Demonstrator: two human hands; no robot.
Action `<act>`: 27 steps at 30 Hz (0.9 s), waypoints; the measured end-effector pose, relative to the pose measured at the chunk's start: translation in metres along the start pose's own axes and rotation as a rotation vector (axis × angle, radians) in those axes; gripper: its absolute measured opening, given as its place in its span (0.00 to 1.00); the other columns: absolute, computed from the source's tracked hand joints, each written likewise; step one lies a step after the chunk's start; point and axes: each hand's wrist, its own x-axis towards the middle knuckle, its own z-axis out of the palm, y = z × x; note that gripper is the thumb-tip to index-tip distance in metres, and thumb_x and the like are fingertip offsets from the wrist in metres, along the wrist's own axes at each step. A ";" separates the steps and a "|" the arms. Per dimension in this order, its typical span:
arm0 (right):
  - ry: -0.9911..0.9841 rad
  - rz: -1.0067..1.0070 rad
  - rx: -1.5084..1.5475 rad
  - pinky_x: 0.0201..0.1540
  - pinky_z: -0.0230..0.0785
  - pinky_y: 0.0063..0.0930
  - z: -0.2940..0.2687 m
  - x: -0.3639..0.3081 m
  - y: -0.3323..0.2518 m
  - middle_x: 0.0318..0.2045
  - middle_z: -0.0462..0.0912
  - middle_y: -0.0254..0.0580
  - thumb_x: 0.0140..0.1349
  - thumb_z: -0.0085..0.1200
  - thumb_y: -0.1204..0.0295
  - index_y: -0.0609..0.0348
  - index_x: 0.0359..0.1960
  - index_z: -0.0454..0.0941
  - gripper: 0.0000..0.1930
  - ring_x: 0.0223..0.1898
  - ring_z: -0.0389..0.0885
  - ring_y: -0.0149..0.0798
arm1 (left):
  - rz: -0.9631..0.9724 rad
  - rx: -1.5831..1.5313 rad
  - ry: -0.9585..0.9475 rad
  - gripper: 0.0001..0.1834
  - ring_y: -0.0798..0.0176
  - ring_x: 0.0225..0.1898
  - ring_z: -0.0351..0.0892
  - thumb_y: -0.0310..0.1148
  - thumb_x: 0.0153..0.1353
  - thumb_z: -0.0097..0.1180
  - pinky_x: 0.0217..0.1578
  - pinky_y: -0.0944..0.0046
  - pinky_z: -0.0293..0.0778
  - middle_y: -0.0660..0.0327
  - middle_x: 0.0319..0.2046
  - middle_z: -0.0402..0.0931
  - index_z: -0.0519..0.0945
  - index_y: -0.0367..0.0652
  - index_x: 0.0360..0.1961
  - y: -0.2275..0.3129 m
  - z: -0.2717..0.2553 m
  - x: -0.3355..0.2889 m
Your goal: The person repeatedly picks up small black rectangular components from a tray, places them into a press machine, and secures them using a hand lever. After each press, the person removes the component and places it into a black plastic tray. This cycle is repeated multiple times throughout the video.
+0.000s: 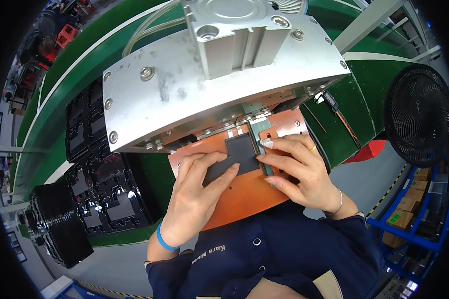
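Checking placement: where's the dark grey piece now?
In the head view's centre, the dark grey piece lies on the orange plate, between left hand and right hand.

Left hand (191,190), right hand (308,173): fingers (287,163) bent

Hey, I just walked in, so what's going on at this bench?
A person is working with bare hands at a metal machine. A dark gray panel lies on an orange plate at its front. The left hand has its thumb and finger on the panel, while the right hand has its fingertips at or near the panel's right edge. Black trays sit to the left.
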 end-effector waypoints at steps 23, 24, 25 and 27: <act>-0.204 -0.009 -0.181 0.61 0.58 0.42 0.001 -0.001 -0.009 0.59 0.73 0.33 0.52 0.64 0.56 0.54 0.51 0.80 0.26 0.59 0.66 0.40 | -0.021 0.039 -0.053 0.24 0.53 0.46 0.73 0.20 0.42 0.62 0.45 0.60 0.75 0.53 0.47 0.75 0.85 0.41 0.46 -0.003 -0.004 0.012; -0.204 -0.006 -0.191 0.62 0.56 0.43 0.002 -0.001 -0.009 0.59 0.73 0.32 0.53 0.64 0.55 0.54 0.51 0.80 0.26 0.60 0.66 0.40 | -0.025 0.040 -0.057 0.24 0.53 0.46 0.73 0.20 0.42 0.61 0.45 0.60 0.75 0.53 0.47 0.75 0.85 0.41 0.46 -0.003 -0.004 0.012; -0.204 -0.003 -0.202 0.63 0.55 0.44 0.003 -0.002 -0.009 0.59 0.73 0.32 0.53 0.63 0.54 0.54 0.51 0.80 0.26 0.60 0.66 0.39 | -0.029 0.041 -0.061 0.24 0.53 0.46 0.73 0.20 0.43 0.61 0.45 0.60 0.75 0.53 0.47 0.75 0.85 0.41 0.47 -0.002 -0.005 0.013; -0.194 -0.005 -0.219 0.63 0.55 0.45 0.005 -0.004 -0.010 0.59 0.74 0.31 0.53 0.63 0.54 0.53 0.51 0.80 0.26 0.60 0.66 0.38 | -0.040 0.039 -0.076 0.24 0.53 0.47 0.73 0.20 0.43 0.61 0.46 0.60 0.75 0.53 0.47 0.75 0.85 0.41 0.46 -0.002 -0.005 0.012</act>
